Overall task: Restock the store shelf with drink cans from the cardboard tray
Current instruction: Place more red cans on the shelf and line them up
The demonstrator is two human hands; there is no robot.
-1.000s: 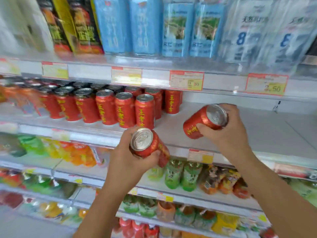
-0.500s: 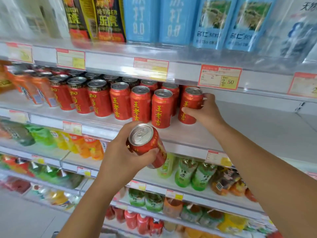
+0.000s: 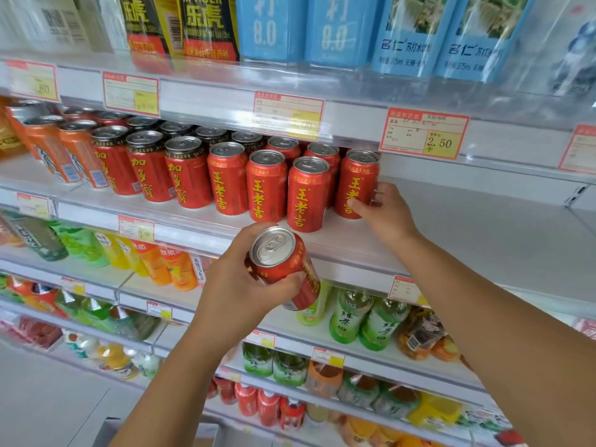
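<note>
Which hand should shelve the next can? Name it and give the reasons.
Left. The left hand holds a can in front of the shelf, not yet shelved. The right hand grips the end can, upright in the row.

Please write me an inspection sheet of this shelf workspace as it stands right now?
Surface: white shelf, bare to the right of the cans.
Job's things: red cans upright in rows; cardboard tray not in view.
Clutter: nothing seen.
Grippers: right hand grips the rightmost can, standing on the shelf; left hand holds a tilted can below the shelf edge.
Cables: nothing seen.
Surroundings: price tags, bottled drinks below, cartons above.
</note>
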